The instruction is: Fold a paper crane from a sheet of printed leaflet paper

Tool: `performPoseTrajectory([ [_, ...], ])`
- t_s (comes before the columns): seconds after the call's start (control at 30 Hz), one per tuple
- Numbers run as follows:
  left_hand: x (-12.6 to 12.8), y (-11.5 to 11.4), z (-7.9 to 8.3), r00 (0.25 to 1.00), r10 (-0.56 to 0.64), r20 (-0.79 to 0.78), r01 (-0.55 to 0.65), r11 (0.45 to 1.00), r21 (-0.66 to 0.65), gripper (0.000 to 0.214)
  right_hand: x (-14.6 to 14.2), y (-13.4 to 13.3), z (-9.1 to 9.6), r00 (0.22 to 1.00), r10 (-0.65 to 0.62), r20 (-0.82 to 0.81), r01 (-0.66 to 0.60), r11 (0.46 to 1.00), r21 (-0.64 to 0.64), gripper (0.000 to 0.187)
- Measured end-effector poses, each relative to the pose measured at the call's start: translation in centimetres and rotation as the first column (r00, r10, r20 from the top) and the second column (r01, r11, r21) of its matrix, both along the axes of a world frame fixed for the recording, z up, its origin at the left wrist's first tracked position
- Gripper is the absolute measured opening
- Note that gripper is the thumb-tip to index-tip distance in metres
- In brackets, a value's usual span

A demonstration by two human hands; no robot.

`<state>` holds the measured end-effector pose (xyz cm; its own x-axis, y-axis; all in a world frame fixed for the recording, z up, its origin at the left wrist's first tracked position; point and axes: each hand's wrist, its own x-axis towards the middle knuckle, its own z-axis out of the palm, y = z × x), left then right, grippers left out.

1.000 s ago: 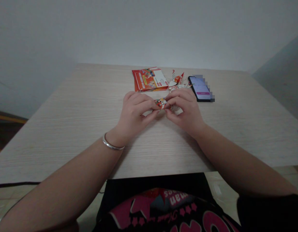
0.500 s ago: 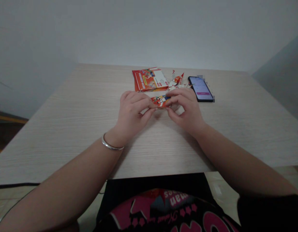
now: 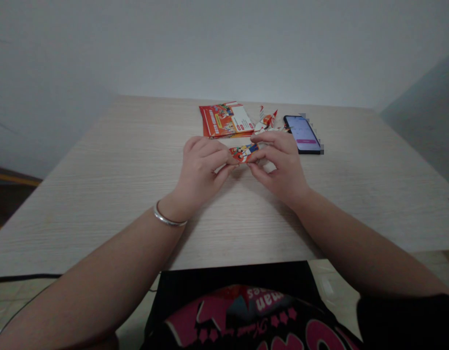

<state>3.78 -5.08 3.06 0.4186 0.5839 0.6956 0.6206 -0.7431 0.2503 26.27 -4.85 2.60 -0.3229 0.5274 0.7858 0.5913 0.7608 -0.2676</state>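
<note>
A pale grey, plain wall rises behind a wide, light wood-grain counter, whose far edge runs along the foot of the wall. At the middle of the counter, toward its far side, a small, flat, orange-red printed paper piece with cartoon figures in blue, yellow and white is held between two bare hands. The left hand has a narrow grip, thumb and fingers pinched on the piece's left end. The right hand also has a narrow grip, thumb below and fingertips above at the piece's right end, with the index finger stretched along the far edge. Whether the piece touches the counter cannot be told.

Just beyond the hands lies a stack of red and white printed paper sheets, slightly fanned. Just to its right is a loose heap of crumpled red and white paper scraps, partly hidden by the right hand. Right of these, a black-edged smartphone lies face up with its screen lit. A shiny silver bangle circles the left wrist, and the person wears a black shirt with pink lettering.
</note>
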Motion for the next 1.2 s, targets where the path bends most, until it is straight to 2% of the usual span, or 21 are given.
performPoseTrajectory([
  [0.13, 0.1, -0.1, 0.1, 1.0, 0.008, -0.01, -0.008, 1.0, 0.029, 0.017, -0.1, -0.1, 0.0, 1.0, 0.014, -0.005, -0.014, 0.999, 0.037, 0.012],
  [0.23, 0.0, 0.0, 0.1, 1.0, 0.028, 0.004, -0.028, 0.998, 0.05, 0.019, 0.1, 0.0, -0.3, 1.0, 0.005, -0.011, -0.006, 1.0, -0.014, 0.019],
  [0.37, -0.6, 0.3, 0.1, 0.994, 0.112, 0.015, -0.113, 0.99, 0.088, 0.02, 1.0, 0.6, -1.0, 0.989, -0.068, -0.129, 0.063, 0.997, -0.043, 0.041],
  [0.43, -0.9, 0.5, 0.0, 0.992, 0.125, 0.031, -0.127, 0.988, 0.091, 0.017, 1.5, 1.1, -1.5, 0.981, -0.119, -0.152, 0.113, 0.992, -0.053, 0.042],
  [0.5, -1.2, 0.7, 0.0, 0.99, 0.126, 0.059, -0.13, 0.988, 0.079, 0.013, 1.9, 1.6, -2.3, 0.974, -0.148, -0.173, 0.129, 0.985, -0.113, 0.043],
  [0.67, -1.2, 1.0, -0.1, 0.983, 0.143, 0.113, -0.149, 0.988, 0.047, 0.01, 2.3, 2.8, -4.6, 0.953, -0.148, -0.264, 0.057, 0.944, -0.324, 0.055],
  [0.8, -1.1, 1.0, -0.4, 0.978, 0.131, 0.162, -0.137, 0.99, 0.029, 0.016, 3.0, 3.8, -5.7, 0.953, -0.081, -0.291, -0.019, 0.946, -0.323, 0.069],
  [0.9, -1.0, 1.0, -0.7, 0.971, 0.142, 0.195, -0.141, 0.99, -0.017, 0.017, 3.4, 4.3, -5.8, 0.939, -0.07, -0.337, -0.052, 0.939, -0.34, 0.064],
  [1.0, -1.1, 1.2, -0.7, 0.979, 0.122, 0.166, -0.115, 0.992, -0.054, 0.015, 3.1, 4.3, -5.4, 0.908, -0.067, -0.415, -0.135, 0.888, -0.439, 0.054],
  [1.13, -1.1, 1.7, -0.6, 0.998, -0.019, 0.051, 0.025, 0.993, -0.118, 0.011, 2.2, 3.8, -4.2, 0.815, -0.07, -0.576, -0.3, 0.799, -0.522, 0.051],
  [1.2, -1.1, 1.7, -0.5, 0.997, -0.081, 0.013, 0.082, 0.979, -0.186, 0.012, 1.9, 3.5, -3.7, 0.771, -0.126, -0.624, -0.342, 0.744, -0.574, 0.045],
])
